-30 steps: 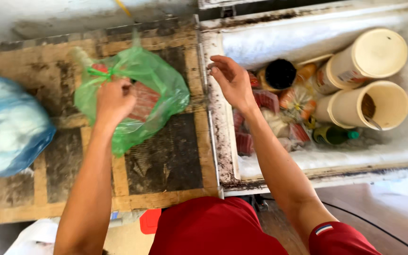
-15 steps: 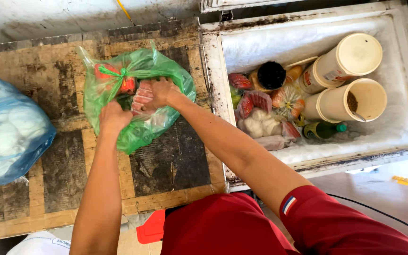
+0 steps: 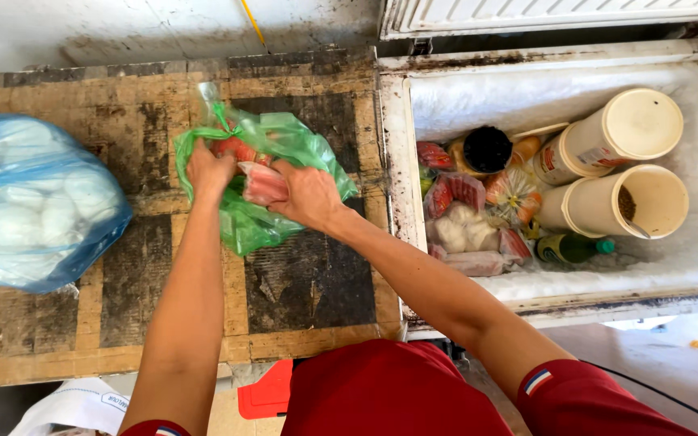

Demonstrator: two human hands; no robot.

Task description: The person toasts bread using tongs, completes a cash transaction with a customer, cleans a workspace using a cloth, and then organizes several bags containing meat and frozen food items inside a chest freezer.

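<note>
A green plastic bag (image 3: pixel 300 145) lies on a worn wooden board (image 3: pixel 123 121) in the head view, with red and pink packets inside. My left hand (image 3: pixel 208 171) grips the bag's left edge and holds its mouth apart. My right hand (image 3: pixel 310 196) is closed on a pink wrapped meat packet (image 3: pixel 262 184) at the bag's opening. Both hands sit close together over the bag.
An open chest freezer (image 3: pixel 567 81) stands at the right, holding two cream tubs (image 3: pixel 632 125), a dark-lidded jar (image 3: pixel 487 149), a green bottle (image 3: pixel 571 246) and several wrapped packets. A blue bag of white lumps (image 3: pixel 30 210) rests at the left.
My right hand left the freezer, came left to the green bag and now holds a pink packet at its opening. My left hand stayed on the bag.
</note>
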